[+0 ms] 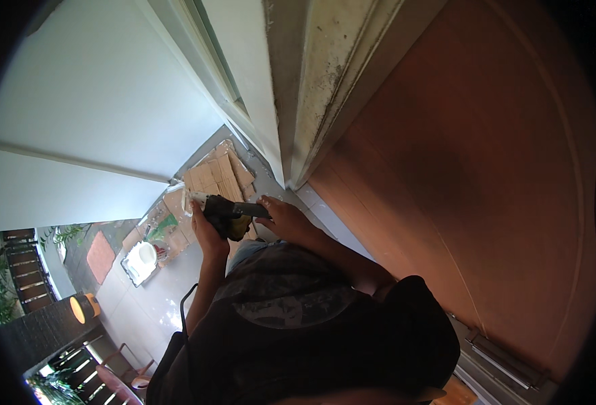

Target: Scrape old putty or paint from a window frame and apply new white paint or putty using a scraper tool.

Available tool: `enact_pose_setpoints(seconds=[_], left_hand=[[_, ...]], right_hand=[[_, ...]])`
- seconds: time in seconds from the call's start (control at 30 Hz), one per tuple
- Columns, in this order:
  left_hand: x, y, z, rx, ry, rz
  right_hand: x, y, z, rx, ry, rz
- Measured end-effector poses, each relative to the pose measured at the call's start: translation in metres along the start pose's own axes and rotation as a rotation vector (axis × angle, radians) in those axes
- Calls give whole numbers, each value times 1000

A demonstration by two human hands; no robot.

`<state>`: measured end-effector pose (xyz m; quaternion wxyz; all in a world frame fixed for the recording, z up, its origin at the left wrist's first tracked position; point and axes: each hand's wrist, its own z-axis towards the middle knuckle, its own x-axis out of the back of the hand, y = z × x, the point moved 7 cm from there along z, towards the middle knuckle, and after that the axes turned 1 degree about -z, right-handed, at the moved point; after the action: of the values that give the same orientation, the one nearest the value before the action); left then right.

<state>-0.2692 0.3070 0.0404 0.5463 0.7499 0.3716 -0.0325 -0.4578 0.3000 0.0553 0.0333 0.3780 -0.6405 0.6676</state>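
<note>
My left hand (205, 235) is closed around a dark greenish holder (228, 227) whose end, smeared with white paste (195, 199), sticks out to the left. My right hand (283, 219) grips a flat grey scraper blade (251, 210) and lays it across the top of that holder. Both hands meet in front of my chest, above the floor at the foot of a door frame. My dark shirt hides both forearms lower down.
Flattened cardboard (220, 174) covers the floor below the hands. A white bucket (143, 256) stands on a sheet to the left, near an orange mat (100, 256). A pale door frame (311, 88) and brown wooden door (487, 175) rise on the right, a white wall (102, 101) on the left.
</note>
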Motion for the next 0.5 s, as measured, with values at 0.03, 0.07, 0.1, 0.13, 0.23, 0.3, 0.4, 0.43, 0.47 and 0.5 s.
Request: enact_pose_setpoints(seconds=[0.03, 0.07, 0.1, 0.13, 0.23, 0.3, 0.4, 0.43, 0.47, 0.5], left_hand=[[0, -1, 2, -2, -1, 4], [0, -3, 4, 6, 3, -1], [-2, -5, 5, 18, 6, -6], [-4, -6, 5, 18, 4, -5], [-8, -4, 5, 27, 15, -4], [-9, 1, 5, 21, 39, -26], [-8, 6, 9, 16, -21, -31], [-8, 7, 8, 11, -22, -27], [-5, 10, 7, -18, 34, 4], [-5, 14, 5, -47, 88, 37]], right_hand=[[2, 1, -3, 2, 32, 14], [4, 2, -5, 6, 64, 28], [4, 5, -7, 5, 66, 29], [3, 7, -8, 0, 71, 33], [6, 8, -8, -47, 36, 41], [3, 13, -7, -87, -3, 47], [-2, 25, -7, -86, -7, 19], [0, 25, -7, -67, -15, -1], [1, 25, -6, -49, -21, -20], [2, 26, -4, -44, -18, -14]])
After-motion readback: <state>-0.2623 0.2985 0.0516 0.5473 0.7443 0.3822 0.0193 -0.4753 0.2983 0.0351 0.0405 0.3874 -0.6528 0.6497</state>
